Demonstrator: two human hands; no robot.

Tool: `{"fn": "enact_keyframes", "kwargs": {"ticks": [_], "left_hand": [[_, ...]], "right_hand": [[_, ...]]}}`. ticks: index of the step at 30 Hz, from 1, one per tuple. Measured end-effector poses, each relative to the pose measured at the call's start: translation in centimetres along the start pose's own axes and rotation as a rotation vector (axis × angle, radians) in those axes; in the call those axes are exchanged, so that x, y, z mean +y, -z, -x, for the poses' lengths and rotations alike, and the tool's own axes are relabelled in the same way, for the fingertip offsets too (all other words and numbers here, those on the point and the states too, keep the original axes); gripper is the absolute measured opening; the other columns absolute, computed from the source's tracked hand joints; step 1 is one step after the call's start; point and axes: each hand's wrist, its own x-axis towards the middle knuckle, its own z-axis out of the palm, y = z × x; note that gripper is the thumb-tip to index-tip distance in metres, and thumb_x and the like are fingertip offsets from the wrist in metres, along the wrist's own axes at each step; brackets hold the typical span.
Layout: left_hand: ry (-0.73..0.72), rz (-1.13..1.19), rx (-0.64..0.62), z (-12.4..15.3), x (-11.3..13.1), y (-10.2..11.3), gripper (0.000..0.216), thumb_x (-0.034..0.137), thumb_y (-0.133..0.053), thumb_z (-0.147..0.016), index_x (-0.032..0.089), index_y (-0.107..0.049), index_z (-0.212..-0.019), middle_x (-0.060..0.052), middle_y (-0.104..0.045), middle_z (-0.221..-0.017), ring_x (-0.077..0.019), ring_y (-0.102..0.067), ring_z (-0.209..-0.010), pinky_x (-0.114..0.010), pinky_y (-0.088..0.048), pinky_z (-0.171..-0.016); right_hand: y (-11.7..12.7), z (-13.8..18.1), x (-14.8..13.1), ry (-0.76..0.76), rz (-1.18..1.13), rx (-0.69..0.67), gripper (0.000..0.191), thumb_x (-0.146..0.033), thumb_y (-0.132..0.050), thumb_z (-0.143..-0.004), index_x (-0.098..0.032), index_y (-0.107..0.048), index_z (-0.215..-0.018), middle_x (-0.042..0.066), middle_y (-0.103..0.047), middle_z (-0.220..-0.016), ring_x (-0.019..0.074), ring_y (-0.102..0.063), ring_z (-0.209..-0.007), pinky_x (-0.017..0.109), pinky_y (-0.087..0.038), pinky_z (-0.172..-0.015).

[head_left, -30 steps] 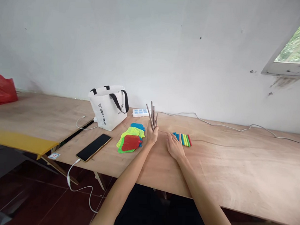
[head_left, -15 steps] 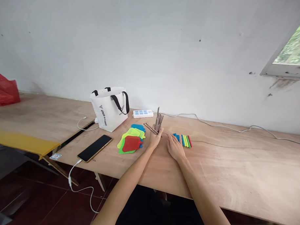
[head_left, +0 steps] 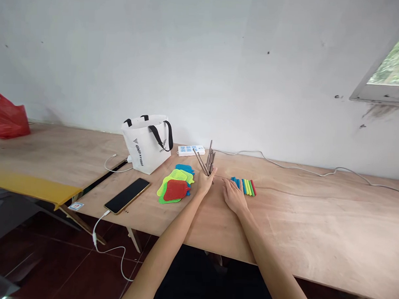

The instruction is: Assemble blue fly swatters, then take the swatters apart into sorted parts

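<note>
My left hand (head_left: 205, 183) is closed around a bundle of thin metal telescopic rods (head_left: 210, 160), held up with their tops fanned apart. Some of the rods lean to the left. My right hand (head_left: 234, 195) lies on the table with its fingers stretched out, touching or just beside a row of coloured sticks that look like handles (head_left: 249, 187), in blue, yellow, green and red. Left of my left hand is a pile of mesh fly swatter heads, a red one (head_left: 176, 190) on top with yellow, green and blue ones under it.
A black phone (head_left: 127, 196) on a white cable lies at the left front of the wooden table (head_left: 314, 223). Behind it stands a white tote bag (head_left: 146, 145). A power strip (head_left: 190, 150) sits by the wall, its cord (head_left: 297, 168) running right. A red plastic bag (head_left: 9, 116) is far left.
The left-leaning rods in my left hand have swung more upright, closer to the others. My right hand has stayed nearly in place. The view has shifted slightly.
</note>
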Motion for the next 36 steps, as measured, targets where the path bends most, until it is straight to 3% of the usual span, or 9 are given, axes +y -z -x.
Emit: {"fn": "enact_keyframes", "kwargs": {"ticks": [3,8,15,19,24,30,36], "left_hand": [[-0.033,-0.012,-0.086,0.1,-0.5,-0.3,0.037,0.054,-0.07,-0.084,0.018,-0.065,-0.074,-0.001,-0.064,-0.061,-0.0181,-0.063,-0.059,-0.025,-0.048,-0.058],[-0.074,-0.038,-0.124,0.7,-1.2,-1.0,0.03,0.048,-0.072,-0.084,0.019,-0.068,-0.086,-0.005,-0.071,-0.079,-0.0221,-0.068,-0.081,-0.031,-0.052,-0.078],[-0.106,0.006,-0.085,1.2,-1.0,-1.1,0.033,0.048,-0.072,-0.087,0.018,-0.067,-0.099,-0.006,-0.072,-0.089,-0.0202,-0.067,-0.083,-0.029,-0.052,-0.077],[-0.081,0.077,-0.075,1.1,-0.9,-1.0,0.035,0.05,-0.071,-0.087,0.017,-0.067,-0.098,-0.007,-0.072,-0.091,-0.0199,-0.067,-0.085,-0.028,-0.051,-0.077],[-0.079,0.124,-0.117,1.3,-0.9,-1.1,0.037,0.051,-0.069,-0.088,0.017,-0.063,-0.1,-0.004,-0.069,-0.084,-0.0173,-0.063,-0.073,-0.026,-0.05,-0.068],[-0.115,0.15,-0.166,1.5,-0.9,-1.7,0.028,0.042,-0.066,-0.091,0.018,-0.063,-0.105,-0.008,-0.071,-0.098,-0.0191,-0.065,-0.084,-0.028,-0.052,-0.075],[-0.15,0.091,-0.294,2.4,-0.6,-1.8,0.022,0.035,-0.062,-0.092,0.02,-0.06,-0.107,-0.01,-0.072,-0.096,-0.0208,-0.065,-0.079,-0.031,-0.052,-0.069]], "right_hand": [[0.1,0.0,-0.1,0.006,0.005,0.002,0.042,-0.022,-0.032,-0.102,-0.017,-0.049,-0.14,0.013,-0.067,-0.131,0.0239,-0.054,-0.13,0.058,-0.011,-0.124],[0.3,0.0,-0.1,0.019,0.008,0.004,0.043,-0.02,-0.033,-0.1,-0.019,-0.049,-0.14,0.012,-0.067,-0.131,0.0238,-0.055,-0.129,0.059,-0.012,-0.123],[0.6,0.0,-0.3,0.015,-0.001,0.012,0.046,-0.019,-0.033,-0.1,-0.018,-0.047,-0.143,0.013,-0.064,-0.136,0.0242,-0.054,-0.13,0.056,-0.016,-0.123],[1.0,0.0,-0.8,0.012,-0.019,0.035,0.052,-0.018,-0.029,-0.1,-0.019,-0.036,-0.152,0.013,-0.051,-0.151,0.0223,-0.045,-0.141,0.053,-0.018,-0.123],[1.5,-0.1,-1.7,0.1,-0.071,0.051,0.054,-0.024,-0.028,-0.104,-0.023,-0.025,-0.158,0.012,-0.04,-0.16,0.0191,-0.034,-0.149,0.052,-0.018,-0.124],[1.7,-0.1,-2.1,0.156,-0.084,0.002,0.051,-0.041,-0.033,-0.106,-0.031,-0.033,-0.156,0.012,-0.023,-0.167,0.024,-0.02,-0.155,0.055,-0.022,-0.124],[2.1,-0.1,-2.1,0.189,-0.068,-0.004,0.051,-0.042,-0.041,-0.103,-0.037,-0.037,-0.155,0.008,-0.039,-0.159,0.0268,-0.03,-0.15,0.055,-0.027,-0.123]]}}
